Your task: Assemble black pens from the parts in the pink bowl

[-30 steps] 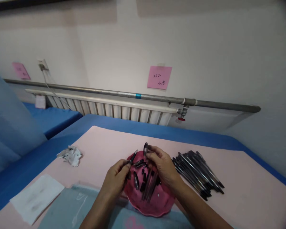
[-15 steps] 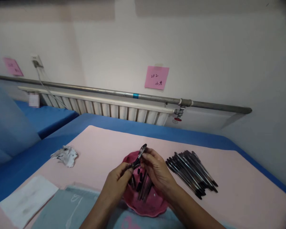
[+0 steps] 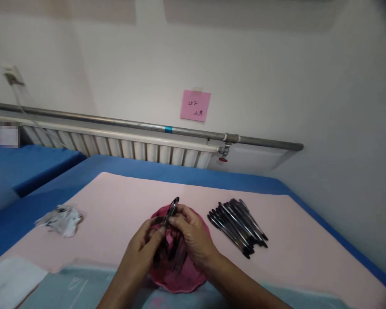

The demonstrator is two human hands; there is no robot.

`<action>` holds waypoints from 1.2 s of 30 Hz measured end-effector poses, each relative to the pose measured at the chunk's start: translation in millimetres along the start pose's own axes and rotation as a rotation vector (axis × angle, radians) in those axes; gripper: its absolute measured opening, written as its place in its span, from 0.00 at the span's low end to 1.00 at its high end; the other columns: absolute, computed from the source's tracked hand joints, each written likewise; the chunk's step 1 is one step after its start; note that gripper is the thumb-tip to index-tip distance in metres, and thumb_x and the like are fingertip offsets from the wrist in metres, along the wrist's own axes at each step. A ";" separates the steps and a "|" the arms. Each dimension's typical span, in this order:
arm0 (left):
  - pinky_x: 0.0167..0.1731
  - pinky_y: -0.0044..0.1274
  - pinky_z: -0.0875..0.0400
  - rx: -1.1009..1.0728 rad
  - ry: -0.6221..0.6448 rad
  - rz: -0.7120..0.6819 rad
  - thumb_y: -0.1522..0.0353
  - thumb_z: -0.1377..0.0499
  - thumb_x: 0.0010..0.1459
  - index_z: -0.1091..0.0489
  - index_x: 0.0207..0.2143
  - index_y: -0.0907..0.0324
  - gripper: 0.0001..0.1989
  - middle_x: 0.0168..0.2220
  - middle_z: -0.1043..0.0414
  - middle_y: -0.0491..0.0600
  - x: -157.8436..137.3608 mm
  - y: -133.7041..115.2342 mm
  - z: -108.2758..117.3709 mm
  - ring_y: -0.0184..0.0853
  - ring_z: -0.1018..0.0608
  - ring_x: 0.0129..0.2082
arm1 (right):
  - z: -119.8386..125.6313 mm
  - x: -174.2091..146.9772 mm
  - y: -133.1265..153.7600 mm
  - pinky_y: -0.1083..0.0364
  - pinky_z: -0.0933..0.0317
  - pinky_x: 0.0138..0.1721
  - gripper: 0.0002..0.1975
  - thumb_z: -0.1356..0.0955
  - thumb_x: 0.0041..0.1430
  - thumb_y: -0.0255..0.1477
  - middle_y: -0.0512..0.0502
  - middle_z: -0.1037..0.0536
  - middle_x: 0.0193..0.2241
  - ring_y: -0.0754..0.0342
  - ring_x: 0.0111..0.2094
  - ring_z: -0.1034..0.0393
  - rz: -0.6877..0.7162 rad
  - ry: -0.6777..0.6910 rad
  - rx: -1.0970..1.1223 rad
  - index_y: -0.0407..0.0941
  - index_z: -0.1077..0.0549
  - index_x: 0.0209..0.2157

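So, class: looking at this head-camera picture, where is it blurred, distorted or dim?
Head view: light is soft and even, with no harsh glare. The hands, left hand and right hand, the pen they hold, and the pink dish look smeared. The pipe bows from wide-angle distortion. The top right corner darkens. A pixelated patch sits at left.

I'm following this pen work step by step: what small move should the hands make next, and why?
Probably lay the pen on the pen pile at the right. Both hands, left and right, pinch it together above the pink dish of loose parts, and it looks joined.
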State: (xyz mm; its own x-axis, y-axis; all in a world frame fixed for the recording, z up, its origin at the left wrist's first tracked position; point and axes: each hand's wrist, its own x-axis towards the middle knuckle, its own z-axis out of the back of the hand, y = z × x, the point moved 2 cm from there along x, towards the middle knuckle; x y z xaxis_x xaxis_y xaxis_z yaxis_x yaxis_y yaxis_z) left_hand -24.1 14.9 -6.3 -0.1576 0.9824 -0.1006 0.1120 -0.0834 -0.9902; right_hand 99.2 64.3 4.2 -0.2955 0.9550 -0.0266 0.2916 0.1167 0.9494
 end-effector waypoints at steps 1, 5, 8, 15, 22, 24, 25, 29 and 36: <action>0.37 0.26 0.31 -0.007 0.024 -0.007 0.58 0.39 0.49 0.29 0.44 0.60 0.21 0.35 0.24 0.50 -0.5 -1.6 0.4 0.38 0.24 0.35 | 4.3 -0.3 8.3 0.59 0.43 0.27 0.09 0.31 0.47 0.30 0.54 0.28 0.24 0.59 0.24 0.36 0.058 -0.024 -0.008 0.45 0.29 0.34; 0.33 0.25 0.31 0.020 -0.034 0.019 0.55 0.40 0.48 0.31 0.45 0.60 0.25 0.31 0.24 0.49 -0.2 -4.6 6.9 0.37 0.24 0.32 | 47.2 -7.3 45.1 0.56 0.40 0.34 0.12 0.33 0.52 0.34 0.49 0.24 0.32 0.55 0.31 0.33 0.378 -0.256 -0.328 0.45 0.29 0.39; 0.27 0.23 0.32 0.008 -0.063 0.049 0.54 0.39 0.47 0.30 0.43 0.60 0.24 0.29 0.25 0.48 -0.3 -4.9 9.2 0.35 0.25 0.28 | 97.3 -16.4 60.7 0.52 0.42 0.41 0.13 0.37 0.57 0.33 0.44 0.24 0.40 0.51 0.40 0.32 0.588 -0.446 -0.833 0.46 0.29 0.43; 0.24 0.23 0.33 -0.006 -0.117 0.078 0.55 0.37 0.43 0.28 0.40 0.59 0.23 0.27 0.26 0.47 -3.1 -4.9 6.9 0.35 0.26 0.25 | 182.9 -15.1 52.1 0.50 0.48 0.39 0.14 0.42 0.60 0.25 0.41 0.23 0.34 0.48 0.39 0.31 0.170 -0.574 -1.767 0.43 0.27 0.39; 0.24 0.22 0.34 0.012 -0.075 0.067 0.55 0.37 0.44 0.27 0.38 0.58 0.21 0.25 0.27 0.46 0.2 -3.7 12.3 0.33 0.27 0.25 | 181.1 -13.4 51.0 0.50 0.45 0.40 0.12 0.40 0.59 0.28 0.41 0.23 0.37 0.47 0.40 0.30 0.220 -0.570 -1.747 0.43 0.27 0.40; 0.23 0.21 0.35 0.010 -0.075 0.048 0.56 0.38 0.45 0.28 0.38 0.59 0.20 0.25 0.28 0.45 1.3 -4.1 13.7 0.32 0.28 0.24 | 162.9 -17.6 57.2 0.49 0.44 0.41 0.12 0.40 0.58 0.30 0.41 0.22 0.36 0.47 0.39 0.30 0.371 -0.547 -1.635 0.43 0.27 0.38; 0.23 0.22 0.35 0.007 -0.055 0.044 0.57 0.38 0.46 0.28 0.38 0.60 0.20 0.24 0.28 0.45 1.9 -4.4 13.8 0.32 0.28 0.24 | 148.8 -20.5 61.8 0.49 0.44 0.41 0.12 0.40 0.58 0.30 0.42 0.22 0.35 0.48 0.39 0.30 0.451 -0.515 -1.568 0.43 0.27 0.37; 0.21 0.21 0.38 -0.002 -0.056 0.011 0.58 0.40 0.48 0.29 0.34 0.62 0.16 0.23 0.32 0.44 4.7 -7.0 15.2 0.30 0.32 0.21 | 69.3 -31.1 87.3 0.52 0.42 0.40 0.11 0.39 0.59 0.33 0.45 0.22 0.34 0.50 0.37 0.30 0.647 -0.268 -1.357 0.46 0.27 0.36; 0.16 0.19 0.43 0.058 -0.080 0.020 0.59 0.43 0.51 0.30 0.32 0.61 0.14 0.19 0.37 0.41 5.3 -8.4 23.1 0.27 0.36 0.17 | -2.0 -11.4 86.6 0.57 0.45 0.30 0.10 0.39 0.55 0.23 0.48 0.25 0.29 0.55 0.31 0.32 0.408 0.156 -1.467 0.45 0.27 0.30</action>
State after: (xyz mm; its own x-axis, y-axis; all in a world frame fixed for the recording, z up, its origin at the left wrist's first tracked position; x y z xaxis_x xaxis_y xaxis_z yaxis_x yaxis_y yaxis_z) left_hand -48.6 17.0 -0.8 -0.2341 0.9641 -0.1253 0.0590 -0.1145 -0.9917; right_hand 126.0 63.0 87.3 -0.5381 0.8057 0.2476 -0.7264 -0.5923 0.3486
